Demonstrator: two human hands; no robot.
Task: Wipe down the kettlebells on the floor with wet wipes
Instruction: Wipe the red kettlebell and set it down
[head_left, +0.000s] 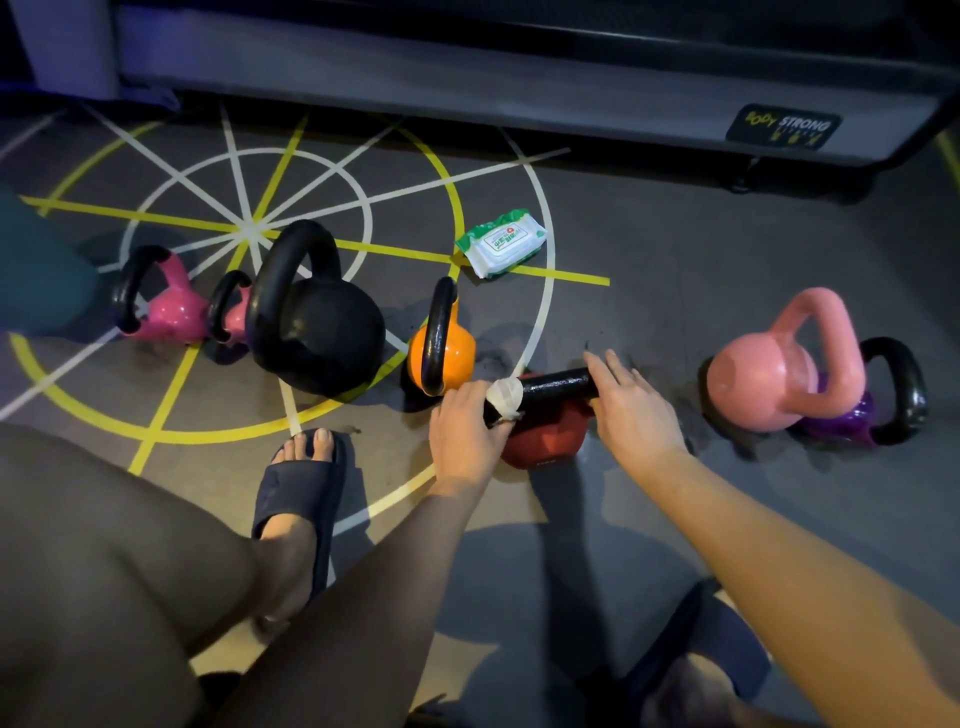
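Observation:
A red kettlebell (545, 436) with a black handle stands on the floor in front of me. My left hand (467, 426) presses a white wet wipe (506, 397) around the left end of that handle. My right hand (631, 410) grips the handle's right end. To the left stand an orange kettlebell (457, 353), a large black kettlebell (317, 322) and two magenta kettlebells (176, 312). On the right a pale pink kettlebell (769, 374) leans against a purple kettlebell (852, 421). The pack of wet wipes (501, 243) lies behind the orange one.
The floor (649, 249) carries yellow and white target lines. A grey padded bench or mat edge (467, 83) runs along the back. My left foot in a dark slide sandal (301, 499) is beside the red kettlebell; my right sandal (696, 644) is below.

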